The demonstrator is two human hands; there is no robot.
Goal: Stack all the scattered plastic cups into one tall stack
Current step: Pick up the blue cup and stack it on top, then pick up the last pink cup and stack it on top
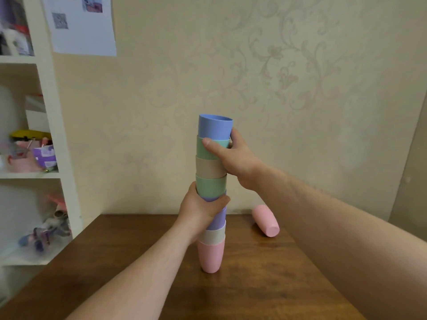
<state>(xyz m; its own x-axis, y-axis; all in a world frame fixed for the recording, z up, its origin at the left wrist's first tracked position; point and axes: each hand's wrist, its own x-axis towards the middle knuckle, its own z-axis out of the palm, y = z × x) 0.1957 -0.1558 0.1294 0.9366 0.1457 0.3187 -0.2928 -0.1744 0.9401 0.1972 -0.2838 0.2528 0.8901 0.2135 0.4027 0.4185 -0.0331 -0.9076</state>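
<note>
A tall stack of plastic cups (211, 167) stands upright near the middle of the wooden table (265, 285). A pink cup (210, 257) forms its base and a blue cup (215, 127) sits on top, mouth up. My left hand (201, 212) wraps around the stack's lower middle, over a purple cup. My right hand (231, 158) grips the stack near its top, thumb across the upper green cup. One loose pink cup (265, 220) lies on its side on the table to the right of the stack, by the wall.
A white shelf unit (53, 125) with cluttered shelves stands at the left, close to the table's left edge. A patterned wall (300, 88) runs right behind the table. A paper sheet (80, 26) hangs on the wall at upper left.
</note>
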